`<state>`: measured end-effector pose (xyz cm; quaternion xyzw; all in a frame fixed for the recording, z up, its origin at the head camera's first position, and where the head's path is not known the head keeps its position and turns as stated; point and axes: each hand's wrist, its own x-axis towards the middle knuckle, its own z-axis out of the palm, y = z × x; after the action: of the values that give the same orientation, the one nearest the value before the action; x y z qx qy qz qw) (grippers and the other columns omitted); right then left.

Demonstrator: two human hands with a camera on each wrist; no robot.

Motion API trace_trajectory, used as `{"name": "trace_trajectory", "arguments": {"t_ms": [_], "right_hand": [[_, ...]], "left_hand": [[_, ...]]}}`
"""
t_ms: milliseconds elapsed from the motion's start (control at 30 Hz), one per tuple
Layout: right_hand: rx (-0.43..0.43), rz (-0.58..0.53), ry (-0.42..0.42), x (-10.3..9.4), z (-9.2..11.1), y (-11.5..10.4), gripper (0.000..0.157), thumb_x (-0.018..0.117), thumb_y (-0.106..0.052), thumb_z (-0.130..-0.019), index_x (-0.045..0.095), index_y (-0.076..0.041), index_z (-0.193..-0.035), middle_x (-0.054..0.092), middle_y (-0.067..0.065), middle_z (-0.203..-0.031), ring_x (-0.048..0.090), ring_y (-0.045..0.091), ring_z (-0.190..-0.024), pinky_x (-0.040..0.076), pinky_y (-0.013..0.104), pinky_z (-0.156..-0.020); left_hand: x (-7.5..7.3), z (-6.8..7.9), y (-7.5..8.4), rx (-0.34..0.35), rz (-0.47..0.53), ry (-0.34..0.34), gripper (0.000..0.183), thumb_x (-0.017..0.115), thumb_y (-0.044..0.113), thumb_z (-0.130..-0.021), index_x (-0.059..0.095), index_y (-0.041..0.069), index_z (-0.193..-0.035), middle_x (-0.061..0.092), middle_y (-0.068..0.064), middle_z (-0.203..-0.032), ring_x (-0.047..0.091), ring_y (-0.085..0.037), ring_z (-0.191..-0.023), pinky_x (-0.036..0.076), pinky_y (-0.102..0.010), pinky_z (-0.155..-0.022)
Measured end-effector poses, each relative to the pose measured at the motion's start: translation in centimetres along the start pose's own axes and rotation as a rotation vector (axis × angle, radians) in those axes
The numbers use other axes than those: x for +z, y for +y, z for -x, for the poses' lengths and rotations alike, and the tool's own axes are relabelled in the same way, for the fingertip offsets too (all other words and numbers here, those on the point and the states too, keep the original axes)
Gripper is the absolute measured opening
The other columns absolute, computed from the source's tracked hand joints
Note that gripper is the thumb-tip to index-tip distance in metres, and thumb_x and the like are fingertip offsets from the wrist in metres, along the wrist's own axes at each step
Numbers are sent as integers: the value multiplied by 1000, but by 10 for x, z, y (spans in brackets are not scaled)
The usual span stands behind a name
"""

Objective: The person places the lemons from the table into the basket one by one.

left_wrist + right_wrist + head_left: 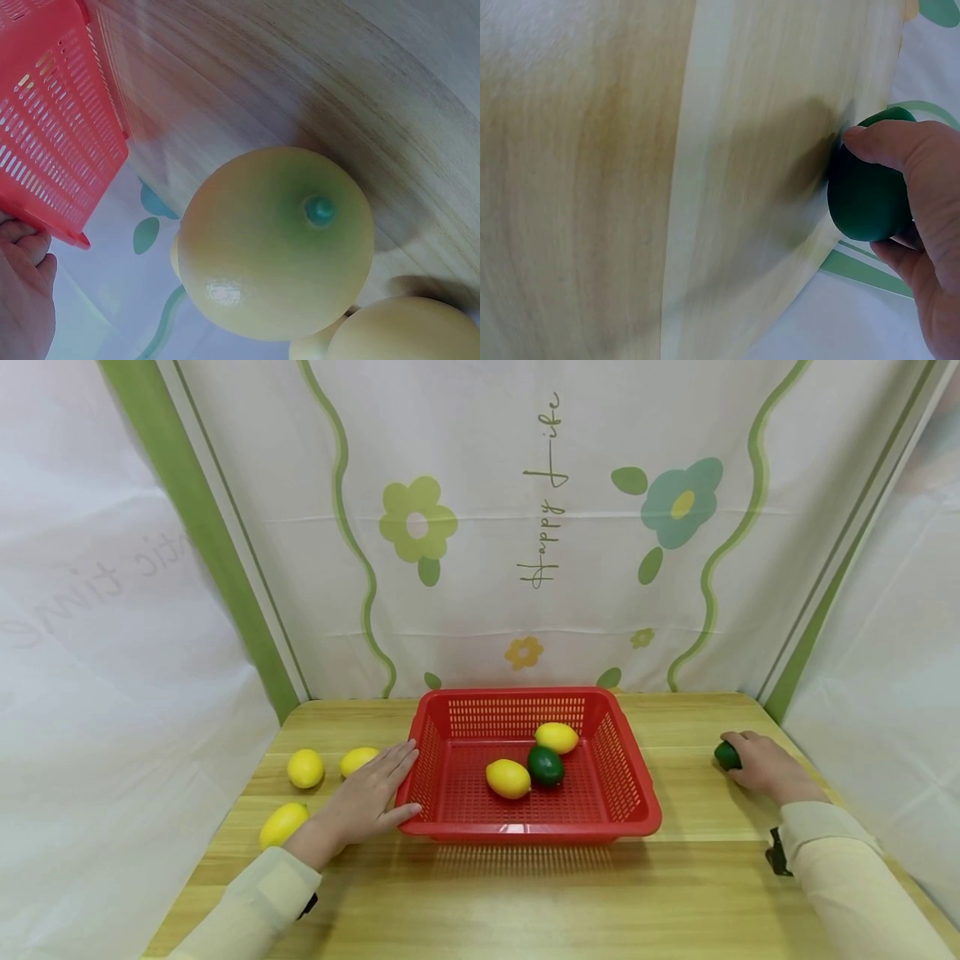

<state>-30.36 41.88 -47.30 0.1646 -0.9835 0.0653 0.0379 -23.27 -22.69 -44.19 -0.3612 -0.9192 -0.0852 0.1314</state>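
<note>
A red plastic basket (525, 835) with slotted walls stands in the middle of the table; inside lie two yellow lemons (508, 779) and a dark green lime (546, 766). My left hand (367, 795) rests on the basket's left rim, fingers straight and thumb apart, touching the rim in the left wrist view too. Far to the right, my right hand (767, 766) grips another dark green lime (870, 191) between thumb and fingers, close over the table. Part of that lime is hidden by the hand.
Left of the basket lie a round lemon (305, 768), a lemon partly behind my left hand (357, 761) and a lemon by the left wrist (282, 825). Printed white curtains (465, 610) hang behind the wooden table (480, 902) and along both sides.
</note>
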Motion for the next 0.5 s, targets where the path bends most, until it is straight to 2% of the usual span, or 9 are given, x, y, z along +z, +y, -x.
{"name": "trace_trajectory", "arguments": {"t_ms": [500], "right_hand": [[-26, 31, 77, -4, 2, -2, 55, 76, -2, -78, 49, 13, -123, 53, 37, -109, 57, 52, -91, 49, 60, -73]], "left_hand": [[0, 1, -1, -2, -4, -16, 79, 52, 50, -96, 32, -6, -148, 29, -19, -155, 27, -31, -142, 24, -45, -114]]}}
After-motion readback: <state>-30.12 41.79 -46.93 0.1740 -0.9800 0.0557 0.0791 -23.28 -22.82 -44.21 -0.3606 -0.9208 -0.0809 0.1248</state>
